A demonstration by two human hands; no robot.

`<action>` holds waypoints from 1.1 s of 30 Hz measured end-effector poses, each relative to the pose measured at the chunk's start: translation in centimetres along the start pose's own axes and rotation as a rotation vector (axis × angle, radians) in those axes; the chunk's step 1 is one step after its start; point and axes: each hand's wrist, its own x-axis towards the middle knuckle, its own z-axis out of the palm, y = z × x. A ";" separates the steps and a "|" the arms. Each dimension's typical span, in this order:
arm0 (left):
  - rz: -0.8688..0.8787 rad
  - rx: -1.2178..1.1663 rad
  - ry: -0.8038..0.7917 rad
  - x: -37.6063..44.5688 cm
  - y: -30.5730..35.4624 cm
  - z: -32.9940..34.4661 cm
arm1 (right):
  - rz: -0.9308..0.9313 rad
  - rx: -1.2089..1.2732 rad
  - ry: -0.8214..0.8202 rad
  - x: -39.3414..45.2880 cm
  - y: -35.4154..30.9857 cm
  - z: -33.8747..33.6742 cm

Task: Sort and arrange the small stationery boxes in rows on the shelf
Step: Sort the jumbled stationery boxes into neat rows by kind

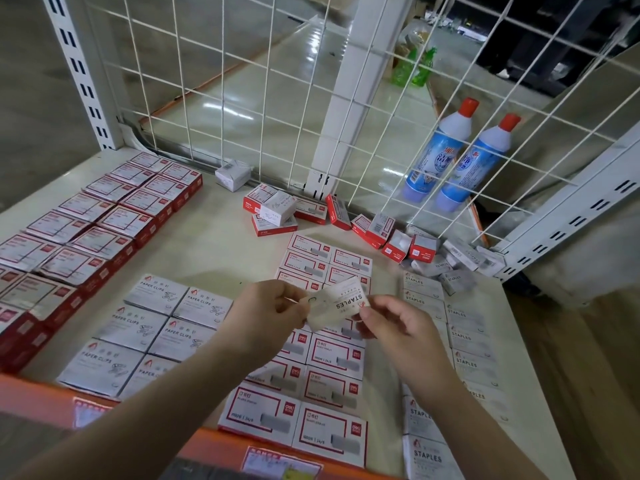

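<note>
At the centre of the frame, the left hand (273,308) and right hand (394,322) are pinching opposite ends of a small white cardboard box printed "STAPLES" (337,303), holding it above the red-bordered white staple boxes (322,375) that are lying in rows on the pale shelf (221,244).

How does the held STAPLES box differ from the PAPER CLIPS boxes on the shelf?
The held STAPLES box is narrower, tilted and off the shelf, pinched between the left hand and right hand. The PAPER CLIPS boxes are wider and lie flat in rows. Both are white.
</note>
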 end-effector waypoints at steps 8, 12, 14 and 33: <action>0.158 0.074 -0.034 -0.5 1.5 -0.6 | -0.043 -0.040 -0.010 0.5 -1.0 0.0; 0.204 0.103 -0.045 -0.6 2.4 -0.8 | -0.082 -0.068 -0.045 0.5 -1.5 0.2; 0.213 0.113 -0.041 -0.7 2.4 -0.8 | -0.096 -0.076 -0.059 0.5 -1.7 0.3; -0.031 -0.073 0.271 -1.0 -0.4 0.8 | -0.019 -0.208 -0.054 0.1 -0.1 1.7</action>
